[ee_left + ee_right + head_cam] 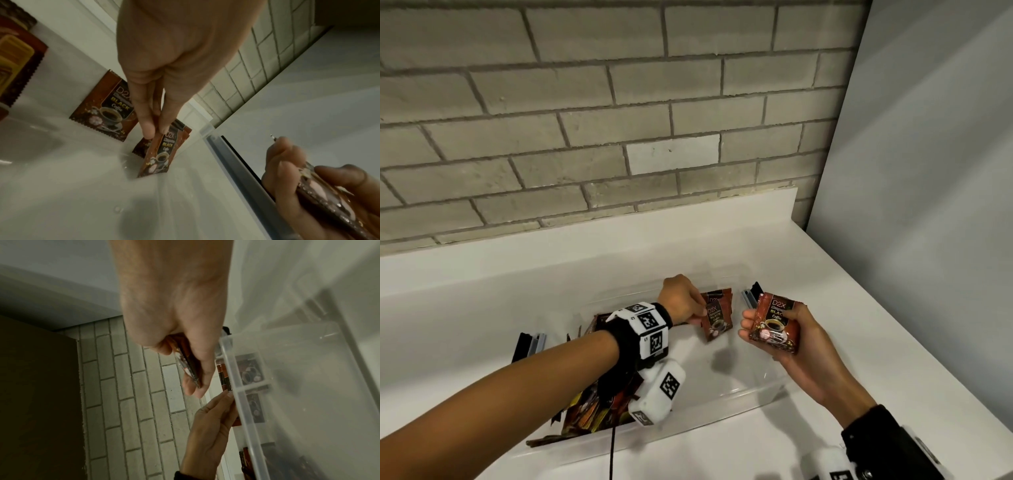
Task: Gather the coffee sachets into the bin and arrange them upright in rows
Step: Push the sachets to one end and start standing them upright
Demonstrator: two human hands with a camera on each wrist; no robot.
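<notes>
Left hand was pinching the top edge of one sachet, standing it at the bin's far right end against a short upright row. Right hand had fingers curled round a small stack, just outside the bin's right wall. My guess at the risk: let go too soon and the floppy sachet tips, toppling the row. Loose pile still lay at the left end. Packs read "D2X" and "BLACK Coffee".
</notes>
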